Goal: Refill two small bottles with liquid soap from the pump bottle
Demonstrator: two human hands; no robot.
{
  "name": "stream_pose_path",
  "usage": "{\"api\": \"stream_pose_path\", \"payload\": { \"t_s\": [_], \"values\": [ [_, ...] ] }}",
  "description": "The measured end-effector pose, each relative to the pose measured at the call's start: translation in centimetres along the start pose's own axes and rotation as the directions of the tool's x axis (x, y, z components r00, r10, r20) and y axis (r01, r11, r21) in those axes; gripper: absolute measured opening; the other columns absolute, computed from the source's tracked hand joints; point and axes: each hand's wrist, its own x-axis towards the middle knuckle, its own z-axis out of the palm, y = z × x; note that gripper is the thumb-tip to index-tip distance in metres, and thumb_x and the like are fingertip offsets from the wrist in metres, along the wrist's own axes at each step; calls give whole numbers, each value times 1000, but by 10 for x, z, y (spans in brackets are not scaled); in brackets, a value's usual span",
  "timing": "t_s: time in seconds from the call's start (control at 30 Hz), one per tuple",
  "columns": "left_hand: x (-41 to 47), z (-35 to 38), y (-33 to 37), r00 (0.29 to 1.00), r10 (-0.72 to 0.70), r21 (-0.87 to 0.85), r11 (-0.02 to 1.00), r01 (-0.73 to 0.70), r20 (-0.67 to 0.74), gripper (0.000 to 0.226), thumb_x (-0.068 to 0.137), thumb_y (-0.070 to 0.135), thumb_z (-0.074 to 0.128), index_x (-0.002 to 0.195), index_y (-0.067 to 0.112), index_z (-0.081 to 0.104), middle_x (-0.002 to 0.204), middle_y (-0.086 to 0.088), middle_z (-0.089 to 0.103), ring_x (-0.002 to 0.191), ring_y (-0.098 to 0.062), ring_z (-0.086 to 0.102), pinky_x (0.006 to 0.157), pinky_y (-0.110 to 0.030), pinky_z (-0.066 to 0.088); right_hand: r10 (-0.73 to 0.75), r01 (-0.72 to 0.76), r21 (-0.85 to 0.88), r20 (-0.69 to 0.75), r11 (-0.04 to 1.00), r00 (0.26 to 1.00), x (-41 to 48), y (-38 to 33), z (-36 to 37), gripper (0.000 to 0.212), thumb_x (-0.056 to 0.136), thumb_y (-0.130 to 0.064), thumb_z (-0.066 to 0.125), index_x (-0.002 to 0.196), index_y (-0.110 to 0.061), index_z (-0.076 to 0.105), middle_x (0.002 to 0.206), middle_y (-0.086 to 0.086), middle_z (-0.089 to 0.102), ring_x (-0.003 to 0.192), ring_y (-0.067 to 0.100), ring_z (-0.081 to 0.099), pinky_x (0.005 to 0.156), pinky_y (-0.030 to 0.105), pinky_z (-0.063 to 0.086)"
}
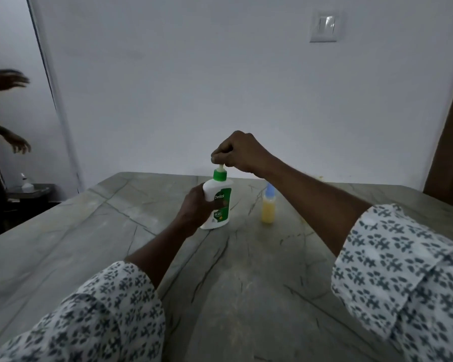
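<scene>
Dim bluish light, soft grain, wide-angle bending at edges, blurred far-left hand

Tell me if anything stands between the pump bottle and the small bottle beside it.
Nothing visible does: only table surface lies between the pump bottle and the small bottle to its right. That bottle's blue cap is on, though.

The table is a grey-green stone slab with dark veins; a white pump bottle with a green collar stands on it, its base just below the fingers of the left hand; a small bottle of yellow liquid, blue-capped, stands upright to the right of those fingers, near the pump bottle but apart.
</scene>
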Motion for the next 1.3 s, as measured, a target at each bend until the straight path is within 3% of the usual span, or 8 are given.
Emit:
{"api": "stream_pose_path", "payload": {
  "t_s": [0.23,0.4,0.5,0.63,0.8,1.13,1.23,1.3],
  "values": [
    [20,-7,-5,984,-25,-125,991,48,178,37,83,-3,73,117,9,62,112,-14,71,102,-34,68,91,-49,56,-6,6,-57,1,998,1000,16,8,8,14,78,-11,69,85,-2,77,95,3,77,87,23,71,67,29,53],
    [31,-28,-15,966,-23,-183,980,73,259,35,84,-8,69,115,8,62,103,-9,74,92,-26,72,72,-36,61,-3,3,-44,2,999,1000,15,8,12,38,82,-30,74,117,-14,70,111,3,71,86,6,62,75,20,46],
    [33,-36,-23,962,-8,-194,979,63,274,40,86,-5,68,123,7,58,112,-12,73,100,-29,72,81,-43,62,31,-31,2,-46,1000,998,7,13,7,50,83,-36,72,129,-17,61,109,7,70,81,5,60,72,18,43],
    [32,-37,-29,954,33,-231,972,38,296,48,85,-7,68,129,6,53,114,-12,71,99,-24,73,79,-37,62,76,-61,74,-204,995,976,-14,27,-23,38,85,-27,70,121,-16,67,101,5,75,89,12,69,89,27,54],
    [31,-29,-30,946,48,-271,962,44,322,49,84,-11,67,125,13,53,110,-8,72,95,-18,73,82,-37,62,174,-82,273,-329,958,928,-59,60,-73,22,84,-18,68,106,-14,70,95,11,75,93,26,72,89,44,58],
    [26,-22,-27,940,-16,-175,981,79,340,69,84,-7,69,140,19,37,118,-2,62,104,-16,64,87,-36,56,273,-194,322,-221,927,936,-126,103,-62,25,94,4,51,117,0,61,94,17,73,87,27,72,82,37,59],
    [24,-30,-32,923,3,-231,969,93,384,91,69,13,86,143,25,34,131,-6,58,116,-23,61,90,-34,55,253,-185,306,-202,934,946,-131,101,-54,22,90,13,51,104,5,66,86,22,72,77,30,72,73,37,60],
    [23,-37,-35,939,-26,-303,943,137,344,103,60,32,88,147,26,33,140,-8,57,128,-26,56,108,-44,45,252,-192,279,-196,941,948,-132,99,-48,17,88,14,54,92,7,68,78,24,71,67,29,71,65,36,60]
  ]
}}
